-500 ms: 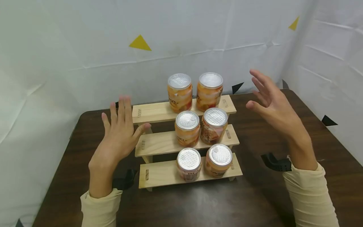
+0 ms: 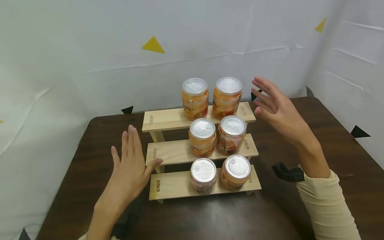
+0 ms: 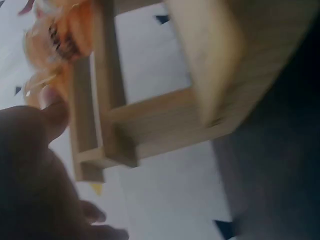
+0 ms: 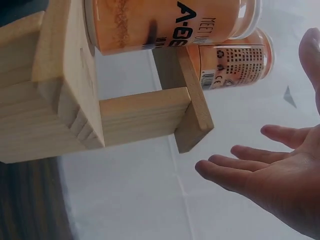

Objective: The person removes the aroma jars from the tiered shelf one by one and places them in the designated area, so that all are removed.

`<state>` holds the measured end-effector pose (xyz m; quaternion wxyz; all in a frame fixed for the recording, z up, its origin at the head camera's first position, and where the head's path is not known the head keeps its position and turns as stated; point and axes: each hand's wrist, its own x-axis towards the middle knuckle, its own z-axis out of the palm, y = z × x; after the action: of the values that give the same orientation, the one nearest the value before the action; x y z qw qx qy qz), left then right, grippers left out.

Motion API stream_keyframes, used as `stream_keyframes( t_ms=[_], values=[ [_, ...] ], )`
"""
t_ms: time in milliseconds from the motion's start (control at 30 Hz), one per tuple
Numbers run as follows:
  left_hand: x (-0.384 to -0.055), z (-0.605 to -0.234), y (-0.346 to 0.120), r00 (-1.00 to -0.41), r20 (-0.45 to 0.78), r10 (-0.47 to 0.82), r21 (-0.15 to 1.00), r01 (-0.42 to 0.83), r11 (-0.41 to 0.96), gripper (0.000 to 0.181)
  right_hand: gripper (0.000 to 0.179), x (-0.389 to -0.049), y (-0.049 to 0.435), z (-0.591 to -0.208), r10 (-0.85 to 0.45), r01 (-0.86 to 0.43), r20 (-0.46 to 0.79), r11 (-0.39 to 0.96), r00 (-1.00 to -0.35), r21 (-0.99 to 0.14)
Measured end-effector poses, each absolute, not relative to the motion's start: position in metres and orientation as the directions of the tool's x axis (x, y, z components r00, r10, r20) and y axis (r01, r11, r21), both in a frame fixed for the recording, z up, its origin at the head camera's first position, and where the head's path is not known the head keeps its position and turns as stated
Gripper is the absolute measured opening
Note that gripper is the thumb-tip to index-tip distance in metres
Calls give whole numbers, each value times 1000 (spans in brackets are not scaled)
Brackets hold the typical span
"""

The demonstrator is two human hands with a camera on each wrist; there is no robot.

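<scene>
A three-step wooden rack [image 2: 171,185] stands on the dark table, with two orange jars with silvery lids on each step, all toward its right half. On the top step are a left jar [image 2: 195,100] and a right jar [image 2: 227,100]; the middle step bears two more, one of them with a label turned forward [image 2: 228,141]. My left hand [image 2: 129,170] hovers beside the rack's left end, fingers straight, thumb toward the lower steps, holding nothing. Right of the top step, my right hand [image 2: 282,113] is raised with fingers spread and slightly bent, touching no jar.
The dark brown table [image 2: 222,220] extends in front and on both sides of the rack. Behind it hangs a white sheet [image 2: 114,86] with yellow and black triangles. A black wrist mount [image 2: 288,172] sits at the right sleeve.
My left hand has moved down, nearer the front. My right hand has shifted slightly left, toward the top step. The jars and rack keep their arrangement; the head view has shifted a little.
</scene>
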<state>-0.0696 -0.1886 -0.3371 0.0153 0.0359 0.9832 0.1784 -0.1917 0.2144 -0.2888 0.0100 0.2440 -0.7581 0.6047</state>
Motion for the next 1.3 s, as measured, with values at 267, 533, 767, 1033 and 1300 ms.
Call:
stream_keyframes(
  t_ms=[267,533,767,1033,1300],
  values=[
    [-21,-387,-176,-1000,17,20,452,25,892,110,83,-207,197,-289,-401,-352,273,137,-875,-926],
    [-18,-428,-160,-996,66,66,573,92,815,101,95,-211,176,-285,-427,-302,222,130,-877,-944],
    [-22,-431,-155,-997,62,43,541,70,838,92,77,-213,162,-285,-374,-312,225,191,-900,-931],
    [-25,-428,-155,-999,9,43,547,41,836,90,66,-210,157,-286,-325,-340,261,215,-909,-916],
    [-25,-430,-154,-999,17,43,544,45,838,90,67,-207,160,-284,-270,-365,299,237,-915,-900]
  ],
)
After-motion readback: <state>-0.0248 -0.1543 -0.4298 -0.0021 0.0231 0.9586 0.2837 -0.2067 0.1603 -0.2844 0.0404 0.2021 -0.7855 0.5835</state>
